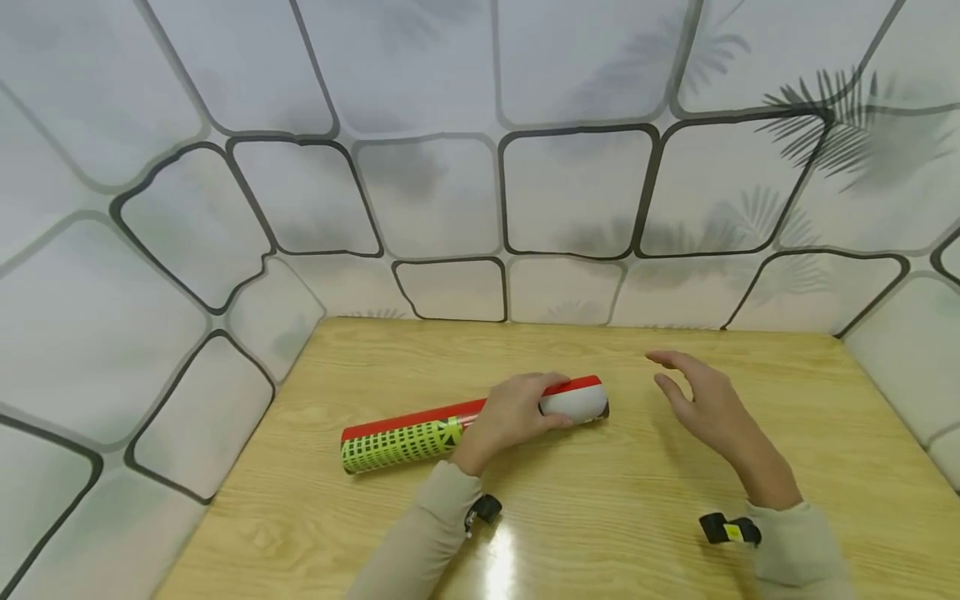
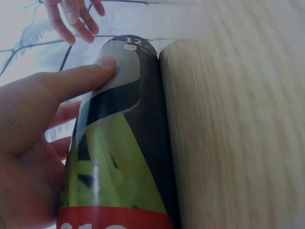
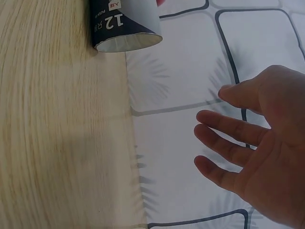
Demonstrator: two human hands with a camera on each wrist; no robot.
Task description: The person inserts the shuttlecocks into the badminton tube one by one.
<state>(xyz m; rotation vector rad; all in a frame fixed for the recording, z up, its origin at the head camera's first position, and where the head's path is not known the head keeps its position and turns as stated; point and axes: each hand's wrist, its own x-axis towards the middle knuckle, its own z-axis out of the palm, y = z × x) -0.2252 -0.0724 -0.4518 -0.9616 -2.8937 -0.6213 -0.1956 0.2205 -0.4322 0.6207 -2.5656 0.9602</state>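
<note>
A long cardboard shuttlecock tube (image 1: 401, 446), red, yellow-green and grey, lies on its side across the table in the head view. My left hand (image 1: 513, 412) grips it right of its middle, thumb on the near side and fingers over the top. The left wrist view shows that thumb pressed on the grey part of the tube (image 2: 114, 162), near the end printed "12". My right hand (image 1: 705, 408) is held above the table, to the right of the tube, its fingers loosely spread and holding nothing. In the right wrist view, the tube's end (image 3: 128, 43) shows a pale round opening.
The wooden table (image 1: 600, 533) meets a patterned wall covering (image 1: 577, 192) at the back, which also runs along both sides. Each wrist carries a small black device, the left one (image 1: 486, 508) and the right one (image 1: 729, 529).
</note>
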